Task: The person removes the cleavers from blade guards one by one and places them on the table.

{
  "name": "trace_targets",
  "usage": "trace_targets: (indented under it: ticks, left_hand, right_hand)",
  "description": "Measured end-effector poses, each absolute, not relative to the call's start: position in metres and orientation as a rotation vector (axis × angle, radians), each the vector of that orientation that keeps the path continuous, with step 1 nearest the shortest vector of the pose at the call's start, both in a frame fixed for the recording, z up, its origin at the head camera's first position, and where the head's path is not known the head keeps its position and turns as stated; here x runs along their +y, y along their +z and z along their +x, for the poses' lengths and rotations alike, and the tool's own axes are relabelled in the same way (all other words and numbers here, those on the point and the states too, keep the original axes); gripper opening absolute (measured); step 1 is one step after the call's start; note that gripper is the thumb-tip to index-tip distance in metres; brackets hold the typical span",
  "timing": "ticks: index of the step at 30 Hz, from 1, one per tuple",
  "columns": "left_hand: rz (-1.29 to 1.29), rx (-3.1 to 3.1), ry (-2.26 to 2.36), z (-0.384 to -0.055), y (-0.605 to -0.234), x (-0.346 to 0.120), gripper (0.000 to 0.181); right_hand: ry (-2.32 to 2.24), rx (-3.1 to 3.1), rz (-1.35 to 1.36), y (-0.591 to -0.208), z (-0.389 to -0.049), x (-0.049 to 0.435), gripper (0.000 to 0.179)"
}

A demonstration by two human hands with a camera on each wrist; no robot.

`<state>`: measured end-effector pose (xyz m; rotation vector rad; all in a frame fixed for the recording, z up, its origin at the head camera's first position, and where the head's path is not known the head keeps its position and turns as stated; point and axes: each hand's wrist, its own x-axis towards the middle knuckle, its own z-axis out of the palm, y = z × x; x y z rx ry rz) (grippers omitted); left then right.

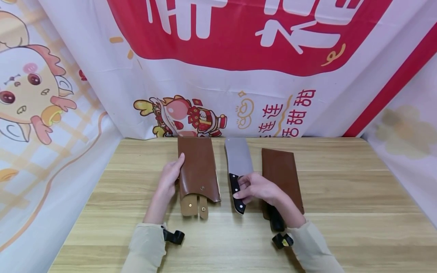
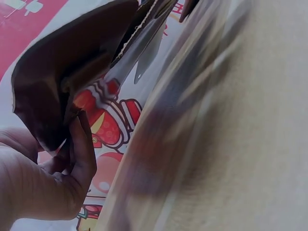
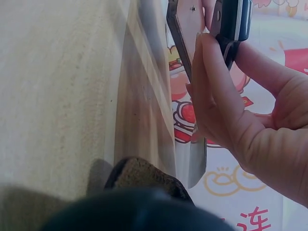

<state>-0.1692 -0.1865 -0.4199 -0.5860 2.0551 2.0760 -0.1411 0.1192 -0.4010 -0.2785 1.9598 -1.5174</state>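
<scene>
On the left, my left hand (image 1: 170, 172) grips the long edge of a brown leather knife sheath (image 1: 196, 163), thumb on its upper face. Two tan snap straps (image 1: 189, 205) stick out of the sheath's near end. In the left wrist view the sheath (image 2: 62, 57) is raised off the wooden surface and my fingers (image 2: 84, 154) curl under its edge. My right hand (image 1: 257, 187) pinches the black riveted handle (image 1: 235, 185) of a cleaver, its broad grey blade (image 1: 238, 155) pointing away from me. The right wrist view shows fingers and thumb on either side of that handle (image 3: 237, 21).
Right of the cleaver lies a second brown sheath (image 1: 281, 170), a black handle (image 1: 276, 222) projecting from its near end, partly behind my right forearm. Everything is on a wooden table (image 1: 218, 242). A printed cloth (image 1: 211, 83) hangs along the table's far edge.
</scene>
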Motion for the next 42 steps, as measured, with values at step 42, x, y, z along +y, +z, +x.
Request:
trace_targets:
  ticks: [42]
  left_hand:
    - [-0.386,2.132,2.001,-0.174,-0.432,-0.182,0.073]
  right_hand:
    - [-1.445,1.952,-0.313,-0.410,-0.139,0.114,0.035]
